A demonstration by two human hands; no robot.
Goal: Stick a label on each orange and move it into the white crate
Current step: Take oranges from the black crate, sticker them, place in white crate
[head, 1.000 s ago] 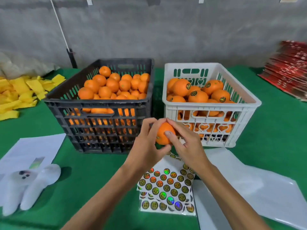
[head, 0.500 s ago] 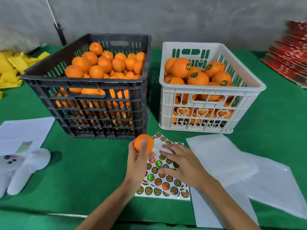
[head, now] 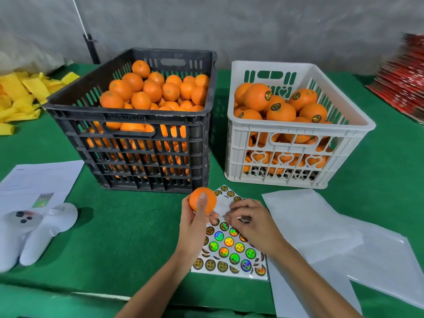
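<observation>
Right hand covers part of the glossy sheet of round holographic stickers; its fingertip contact is indiscernible. Stack of red printed cartons is cut off at the right edge. Sticker print is illegible.

Both bare forearms are reaching in from the near edge, converging toward the middle of the scene. The left hand is gripping an orange, its thumb lying straight up across the near face of the fruit and its fingers curling round the far side, the wrist tilting slightly right. The right hand is hovering low just right of it, palm down, knuckles up, its fingers curling inward toward the thumb at the left; whether they are pinching anything cannot be told.
</observation>
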